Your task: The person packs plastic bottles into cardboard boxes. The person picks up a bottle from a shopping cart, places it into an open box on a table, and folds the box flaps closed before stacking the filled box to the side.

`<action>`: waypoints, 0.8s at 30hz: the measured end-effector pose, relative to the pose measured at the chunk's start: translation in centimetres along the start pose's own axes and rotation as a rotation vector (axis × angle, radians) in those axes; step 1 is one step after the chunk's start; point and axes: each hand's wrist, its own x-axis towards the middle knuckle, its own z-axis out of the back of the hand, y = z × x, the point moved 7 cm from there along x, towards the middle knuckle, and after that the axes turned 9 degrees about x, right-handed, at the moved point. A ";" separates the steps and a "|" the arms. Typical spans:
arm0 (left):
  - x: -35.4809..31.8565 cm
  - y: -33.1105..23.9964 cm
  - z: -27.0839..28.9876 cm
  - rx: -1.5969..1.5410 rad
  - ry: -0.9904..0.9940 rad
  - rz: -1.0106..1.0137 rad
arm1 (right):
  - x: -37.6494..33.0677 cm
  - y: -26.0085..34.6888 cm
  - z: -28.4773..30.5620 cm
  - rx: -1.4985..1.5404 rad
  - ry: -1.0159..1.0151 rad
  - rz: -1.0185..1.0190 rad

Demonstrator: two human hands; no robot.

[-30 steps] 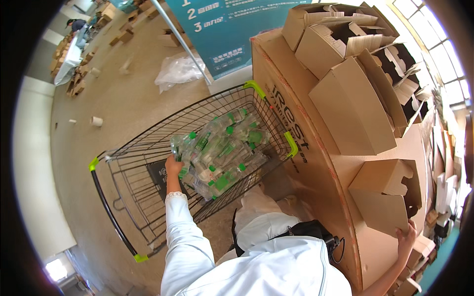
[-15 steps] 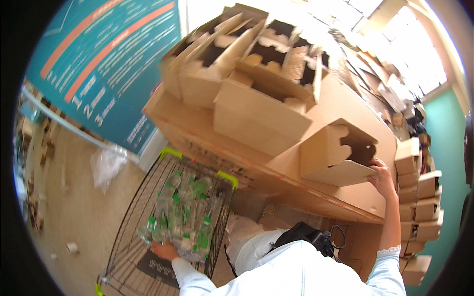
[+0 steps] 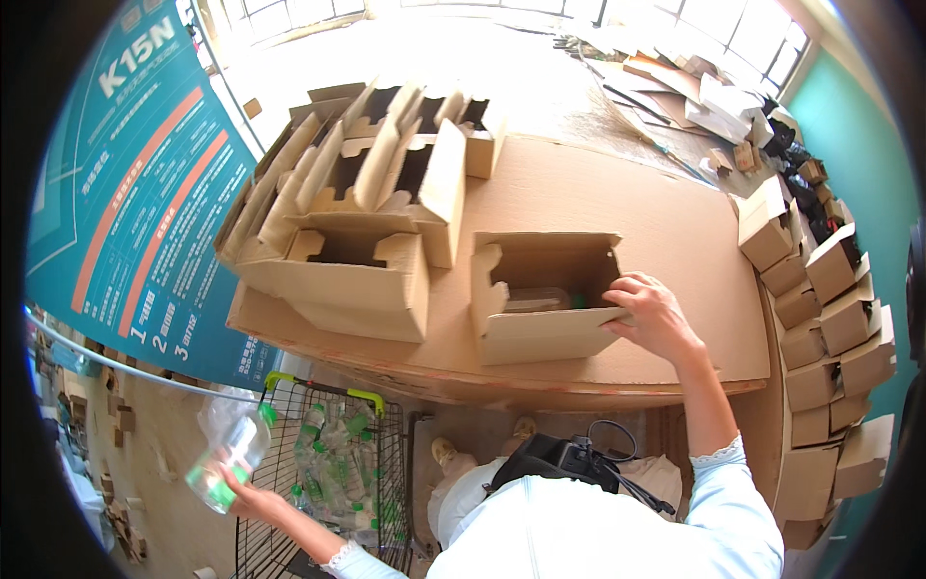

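My left hand (image 3: 253,500) is closed round a clear plastic bottle (image 3: 239,452) with a green cap, held tilted beside the left side of a black wire shopping cart (image 3: 395,473). Inside the cart lies a heap of similar clear bottles (image 3: 333,473) with green caps. On the cardboard-covered table, my right hand (image 3: 658,314) pinches the near right edge of an open cardboard box (image 3: 555,338). Its fingers curl over the rim. Within this box a clear bottle (image 3: 538,298) lies on its side, and a bit of green shows near my fingertips.
Several open cardboard boxes (image 3: 362,289) stand packed together on the left of the table (image 3: 694,222). More boxes (image 3: 810,386) are stacked along the right, by a green wall. A blue printed banner (image 3: 145,222) stands at left. Flattened cardboard (image 3: 666,96) lies beyond the table.
My left hand has lifted a bottle out of the cart and moved it up and left. My right hand keeps its hold on the box. The whole view has turned.
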 end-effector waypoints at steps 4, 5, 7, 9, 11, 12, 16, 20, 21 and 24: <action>-6.3 -16.8 -15.4 -0.650 0.462 -0.095 | -0.5 -1.2 -0.5 0.155 -0.042 0.024; -9.4 -21.7 -19.2 -0.644 0.616 -0.146 | -0.9 -1.6 -0.4 0.172 -0.071 0.040; -16.5 -29.2 -26.1 -0.656 1.008 -0.313 | -1.7 -2.3 -0.4 0.203 -0.129 0.059; -22.0 -32.7 -29.5 -0.434 1.220 -0.466 | -2.1 -2.2 -0.4 0.249 -0.183 0.073; -28.4 -36.8 -32.8 -0.124 1.479 -0.815 | -2.6 -2.7 -0.4 0.266 -0.243 0.062; -31.0 -35.9 -34.6 -0.129 1.630 -0.762 | -2.9 -2.8 -0.5 0.287 -0.264 0.078; -37.8 -30.0 -37.9 0.527 2.033 -1.123 | -3.1 -2.8 -0.7 0.313 -0.306 0.077; -42.3 -20.9 -39.8 0.531 2.417 -1.096 | -3.0 -2.7 -1.5 0.342 -0.339 0.135; -43.5 -19.1 -39.8 0.621 2.521 -1.087 | -2.9 -2.6 -1.7 0.361 -0.335 0.142; -47.5 -11.6 -39.7 1.018 2.549 -1.438 | -3.1 -2.4 -1.8 0.370 -0.326 0.157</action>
